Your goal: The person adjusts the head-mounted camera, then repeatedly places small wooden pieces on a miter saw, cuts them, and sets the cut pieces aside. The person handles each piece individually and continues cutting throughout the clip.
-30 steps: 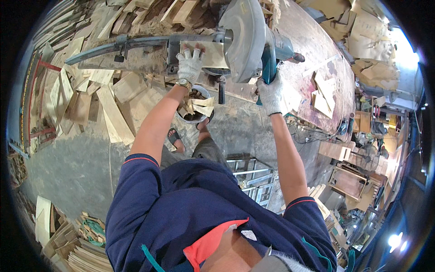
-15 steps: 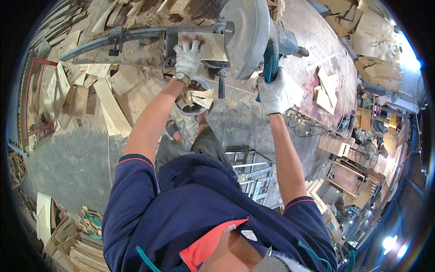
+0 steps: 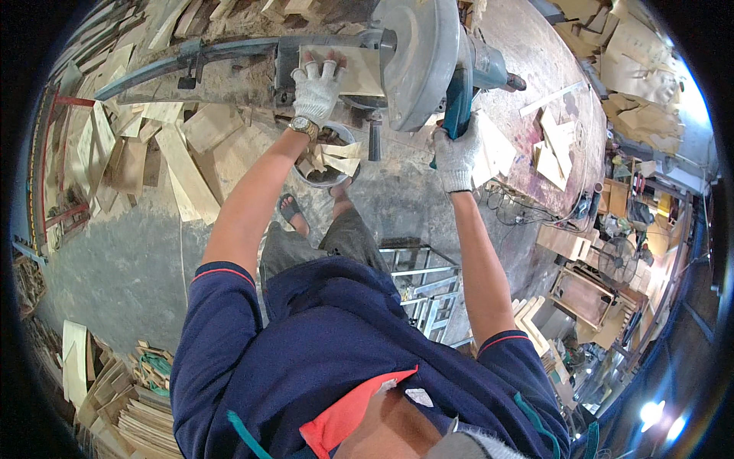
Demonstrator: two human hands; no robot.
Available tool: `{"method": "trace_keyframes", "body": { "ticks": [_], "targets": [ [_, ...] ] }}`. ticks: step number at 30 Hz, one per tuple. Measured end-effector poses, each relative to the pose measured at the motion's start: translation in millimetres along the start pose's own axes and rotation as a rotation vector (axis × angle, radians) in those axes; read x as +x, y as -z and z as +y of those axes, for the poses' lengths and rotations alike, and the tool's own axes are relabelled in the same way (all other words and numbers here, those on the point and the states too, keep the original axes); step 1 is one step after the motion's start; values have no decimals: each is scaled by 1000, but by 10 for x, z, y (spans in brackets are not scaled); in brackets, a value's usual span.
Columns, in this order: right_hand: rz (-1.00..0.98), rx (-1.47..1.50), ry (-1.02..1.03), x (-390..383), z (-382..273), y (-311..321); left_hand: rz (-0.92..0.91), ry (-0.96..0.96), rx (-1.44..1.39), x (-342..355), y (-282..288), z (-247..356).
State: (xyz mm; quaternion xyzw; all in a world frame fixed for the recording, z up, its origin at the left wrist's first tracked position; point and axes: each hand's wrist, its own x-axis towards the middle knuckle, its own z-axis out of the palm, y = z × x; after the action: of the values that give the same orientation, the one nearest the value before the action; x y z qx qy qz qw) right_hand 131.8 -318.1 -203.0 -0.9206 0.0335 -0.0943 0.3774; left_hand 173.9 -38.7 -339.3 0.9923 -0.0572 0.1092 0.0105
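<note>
A large miter saw [image 3: 420, 65] with a grey blade guard stands on the bench at the top of the view. My right hand [image 3: 457, 159], in a white knit glove, is wrapped round the saw's teal handle [image 3: 459, 107]. On the saw's bed lies a pale flat wooden board [image 3: 361, 73], its right end against the guard. My left hand [image 3: 317, 86] rests on the board's left part with fingers spread; its glove leaves the fingertips bare. The blade itself is hidden by the guard.
Below the saw stands a round bucket [image 3: 329, 176] holding wood offcuts, close to my feet. Loose boards [image 3: 187, 164] lean at the left. More offcuts [image 3: 554, 149] and a cable [image 3: 516, 210] lie at the right. A metal frame [image 3: 428, 283] stands beside my legs.
My view has shifted slightly, so the saw and bench sit a little differently. Both hands keep their places, left on the board and right on the handle.
</note>
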Motion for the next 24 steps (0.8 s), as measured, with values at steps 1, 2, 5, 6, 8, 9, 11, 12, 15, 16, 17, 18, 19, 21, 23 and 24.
{"method": "trace_keyframes", "body": {
  "ticks": [1, 2, 5, 6, 8, 9, 11, 12, 15, 16, 17, 18, 19, 21, 23, 24],
  "targets": [
    [2, 3, -1, 1, 9, -4, -11, -4, -6, 5, -3, -10],
    [4, 6, -2, 1, 28, -12, -21, -8, -11, 8, -5, -15],
    [8, 69, -21, -11, 107, -45, 78, 5, -14, 10, -1, 1],
    [10, 100, -30, -15, 135, -53, 35, 3, -16, 13, 3, 2],
    [8, 85, -11, -29, 107, -47, -53, 2, -18, 13, 26, 5],
    [7, 79, -1, -35, 101, -43, -8, 5, -2, 8, 40, 9],
    [5, 61, 14, -29, 114, -51, 76, 11, 23, 0, 27, 15],
    [3, 52, 21, -25, 122, -55, 40, 3, 14, 4, 21, 8],
    [-18, 97, -5, -28, 171, -71, -17, -4, 6, 2, -11, -10],
    [-15, 112, -10, -29, 199, -80, -8, 2, 9, 12, -4, 0],
    [-13, 127, -14, -30, 225, -92, 1, 8, 11, 18, 3, 9],
    [-10, 141, -19, -32, 250, -99, 6, 6, 9, 23, 11, 14],
    [-9, 129, -10, -32, 240, -104, 10, 7, 8, 21, 3, 8],
    [-8, 104, 7, -34, 216, -109, 6, 10, 12, 16, -10, 2],
    [-1, 93, 8, -39, 233, -125, -7, 9, 21, 23, -9, 6],
    [2, 87, 9, -41, 240, -133, 22, 10, 36, 25, -7, 9]
  ]
}}
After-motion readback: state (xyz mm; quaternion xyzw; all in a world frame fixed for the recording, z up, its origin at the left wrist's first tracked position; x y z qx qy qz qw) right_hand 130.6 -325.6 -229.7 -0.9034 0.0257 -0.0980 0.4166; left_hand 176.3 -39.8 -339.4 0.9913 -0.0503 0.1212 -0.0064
